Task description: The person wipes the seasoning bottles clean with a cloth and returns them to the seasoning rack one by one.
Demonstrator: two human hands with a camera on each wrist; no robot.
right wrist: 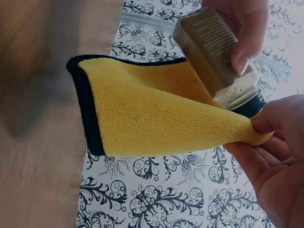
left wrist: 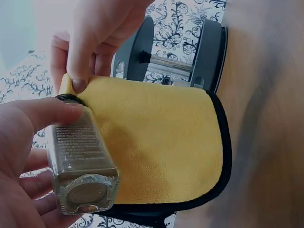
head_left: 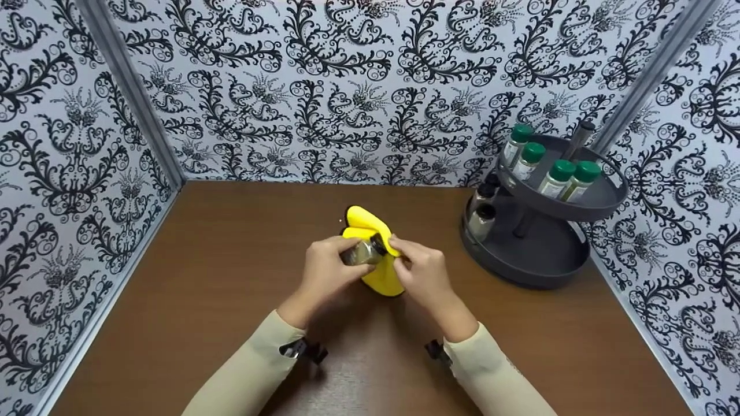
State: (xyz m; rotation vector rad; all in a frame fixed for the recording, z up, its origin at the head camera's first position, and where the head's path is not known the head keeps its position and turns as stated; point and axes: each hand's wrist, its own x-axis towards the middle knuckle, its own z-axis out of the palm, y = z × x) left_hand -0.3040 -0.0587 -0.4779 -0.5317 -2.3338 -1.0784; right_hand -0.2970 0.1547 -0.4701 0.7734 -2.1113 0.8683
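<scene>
My left hand (head_left: 330, 264) grips a square glass spice jar (left wrist: 80, 152) by its sides, tilted with its base toward the left wrist camera. The jar has a black cap (right wrist: 251, 104), printed text on one face and pale powder inside near the neck. My right hand (head_left: 425, 268) pinches a yellow cloth (left wrist: 156, 137) with black edging against the cap end of the jar. The rest of the cloth hangs down beside the jar, over the table. Both hands are close together above the middle of the table.
A dark grey two-tier round rack (head_left: 526, 271) stands at the right. Several green-capped jars (head_left: 532, 159) are on its upper tier, and black-capped jars (head_left: 482, 222) are on the lower one. Patterned walls (head_left: 347, 92) enclose the brown wooden table (head_left: 231, 289).
</scene>
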